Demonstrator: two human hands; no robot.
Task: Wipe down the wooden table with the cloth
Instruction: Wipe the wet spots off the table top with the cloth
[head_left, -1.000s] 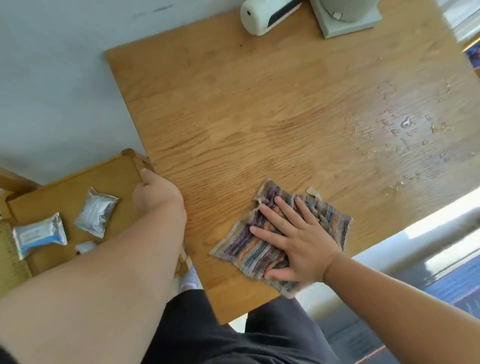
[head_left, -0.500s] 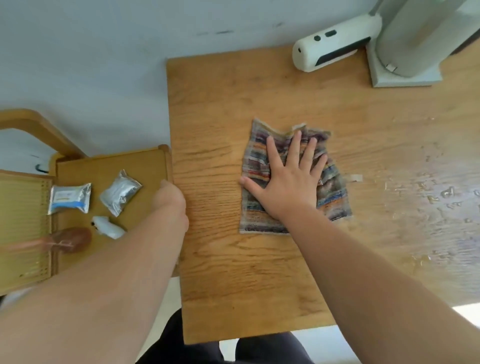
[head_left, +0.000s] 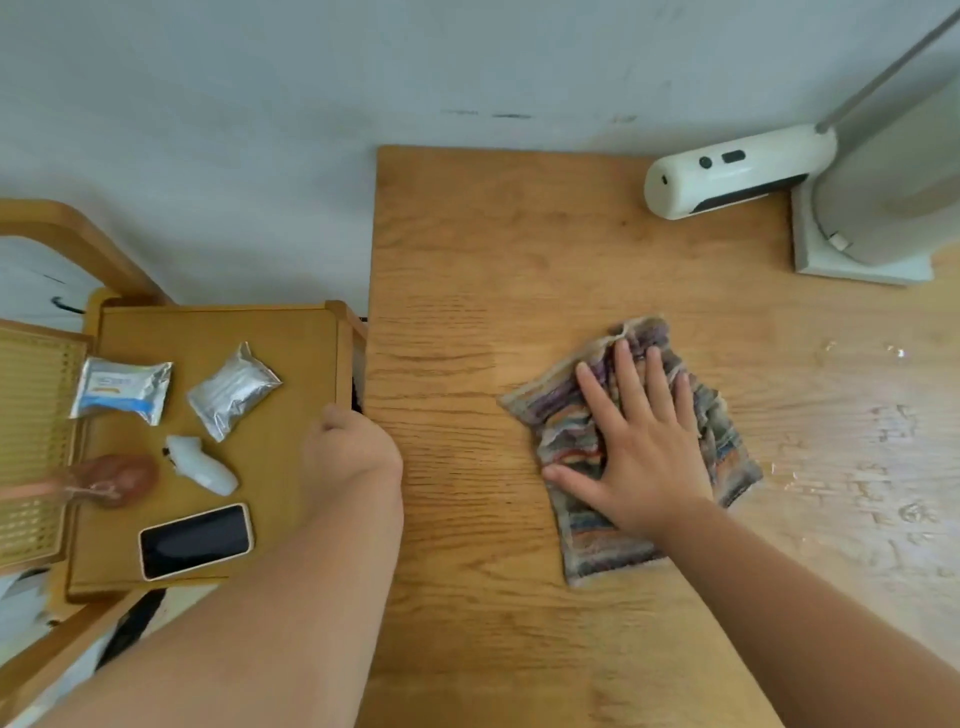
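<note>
While the right hand (head_left: 641, 452) presses flat, open-palmed, the cloth (head_left: 631, 447) runs near-to-far.

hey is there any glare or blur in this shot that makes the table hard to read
Head view: bright glare washes out the wooden table right of the cloth, where wet streaks shine; the brown object at the left edge is smeared; wide-angle distortion bends the edges; the right hand is sharp.

our right hand (head_left: 641, 457) has slid the cloth (head_left: 631, 452) away from the near edge toward the middle of the table (head_left: 467, 260), and then rightward, closer to the wet patch (head_left: 883, 457).
</note>
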